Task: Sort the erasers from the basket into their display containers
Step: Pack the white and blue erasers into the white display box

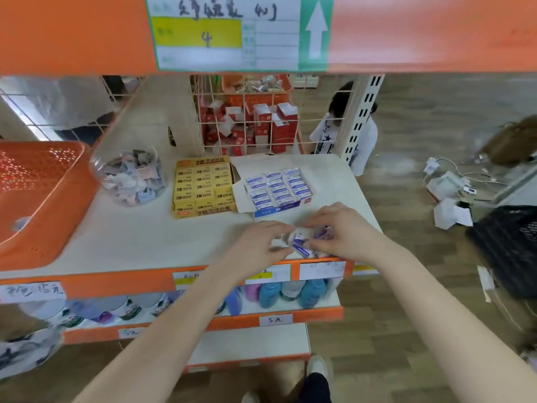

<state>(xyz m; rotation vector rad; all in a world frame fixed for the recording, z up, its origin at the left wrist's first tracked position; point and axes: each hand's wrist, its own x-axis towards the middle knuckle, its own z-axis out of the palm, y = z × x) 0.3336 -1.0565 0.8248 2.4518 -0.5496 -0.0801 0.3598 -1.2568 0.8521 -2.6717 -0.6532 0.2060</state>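
Observation:
A small heap of white erasers with purple sleeves [302, 246] lies near the shelf's front edge. My left hand [258, 242] and my right hand [340, 228] both hold erasers from this heap, fingers curled round them. Behind the hands stands a blue-and-white display box [273, 210] filled with rows of the same erasers. To its left sits a yellow display box [203, 212] packed with yellow 2B erasers. A clear round jar [130, 177] of mixed erasers stands further left. The orange basket [43, 199] is tilted at the far left, with one small item inside.
The white shelf [145, 239] has an orange front edge with price labels. A wire grid at the back holds red boxes [261, 123]. Bottles stand on the shelf below [290, 289]. A person [343, 123] stands behind the rack. A black basket [508, 242] sits on the floor at right.

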